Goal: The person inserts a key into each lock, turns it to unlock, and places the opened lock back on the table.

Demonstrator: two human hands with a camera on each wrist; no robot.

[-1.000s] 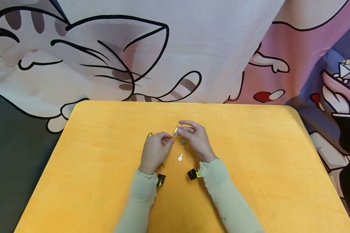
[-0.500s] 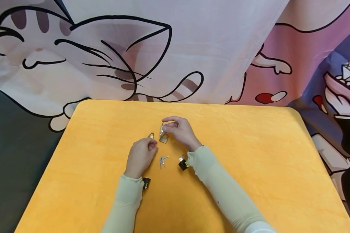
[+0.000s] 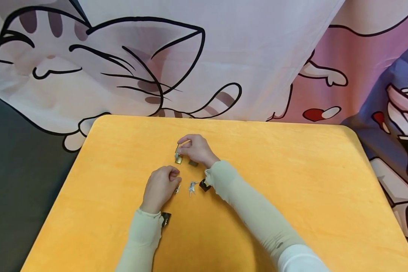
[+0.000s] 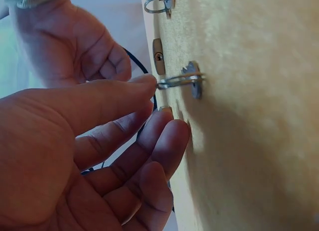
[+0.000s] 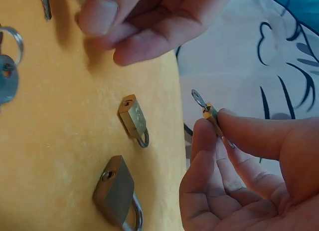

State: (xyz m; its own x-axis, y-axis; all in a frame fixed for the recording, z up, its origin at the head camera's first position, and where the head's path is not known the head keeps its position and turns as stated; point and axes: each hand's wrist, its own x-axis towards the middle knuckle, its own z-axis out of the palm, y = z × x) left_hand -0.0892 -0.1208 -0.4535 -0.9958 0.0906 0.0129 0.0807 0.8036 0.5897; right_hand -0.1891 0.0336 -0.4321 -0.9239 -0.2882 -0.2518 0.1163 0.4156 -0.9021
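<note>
Basically, a small brass padlock (image 5: pixel 214 119) with a key (image 5: pixel 197 97) stuck in it is up off the yellow table (image 3: pixel 292 181), pinched in the right hand (image 3: pixel 196 150). Two more padlocks (image 5: pixel 132 118) lie nearby; left hand (image 3: pixel 159 187) has loosely bent fingers close to another key (image 4: pixel 196 89) on a ring (image 4: pixel 175 82), can't tell if touching.
</note>
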